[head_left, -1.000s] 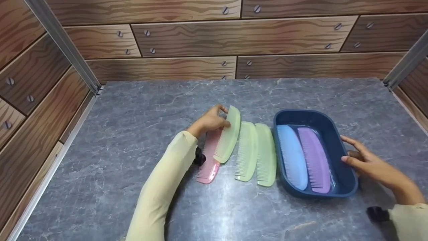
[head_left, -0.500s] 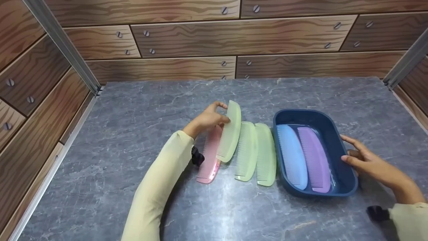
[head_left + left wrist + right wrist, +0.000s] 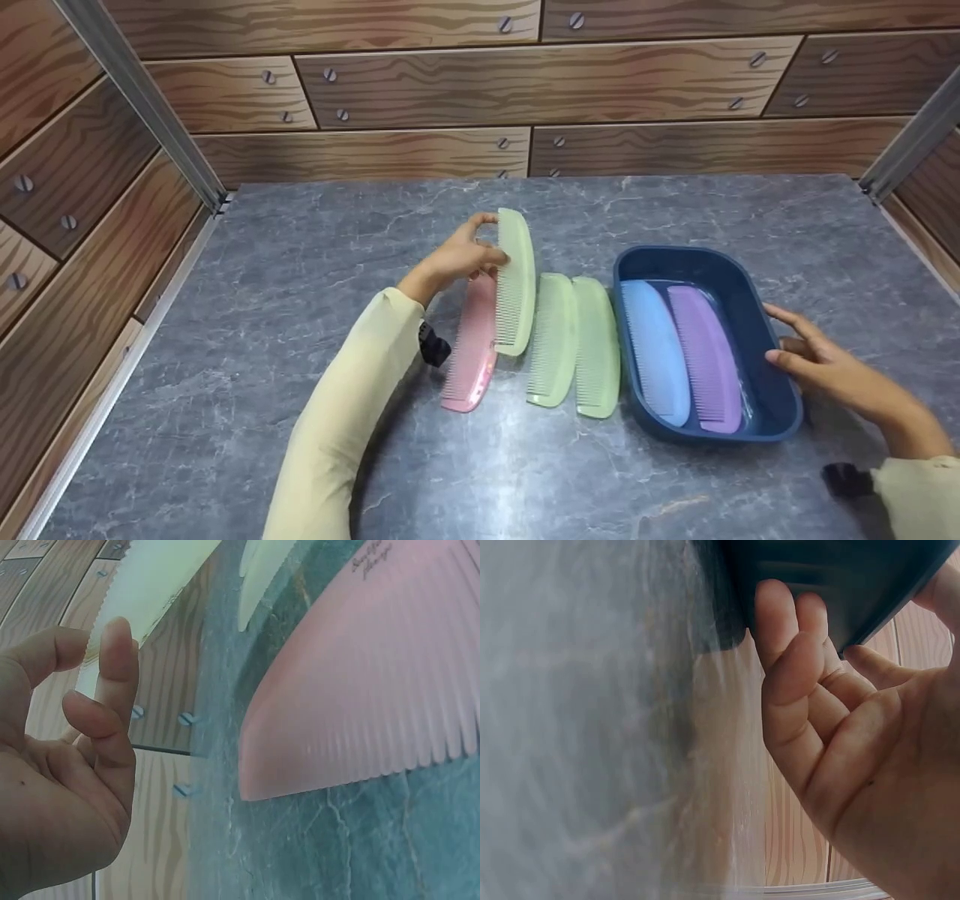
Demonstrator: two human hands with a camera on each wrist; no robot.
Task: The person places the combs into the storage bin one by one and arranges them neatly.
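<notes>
My left hand (image 3: pixel 459 259) pinches a light green comb (image 3: pixel 515 289) by its toothed edge, thumb on the near face. The left wrist view shows this green comb (image 3: pixel 154 592) raised between thumb and fingers. A pink comb (image 3: pixel 472 352) lies on the table just below and left of it. Two more light green combs (image 3: pixel 553 337) lie side by side to the right. A blue comb (image 3: pixel 656 352) and a purple comb (image 3: pixel 705 356) lie inside a dark blue box (image 3: pixel 784 409). My right hand (image 3: pixel 829 367) rests against the box's right side, fingertips on its outer wall.
The grey marbled table (image 3: pixel 337 247) is bounded at the back by a wood-patterned wall (image 3: pixel 547 82). Another wood-patterned wall (image 3: pixel 82 217) stands on the left. Metal posts (image 3: pixel 142 97) rise at the back corners. A black wrist camera (image 3: pixel 433 345) sits on the left sleeve.
My left hand has lifted the green comb up and back from over the pink comb, turning it more upright and uncovering more of the pink one. The right hand and box stay put.
</notes>
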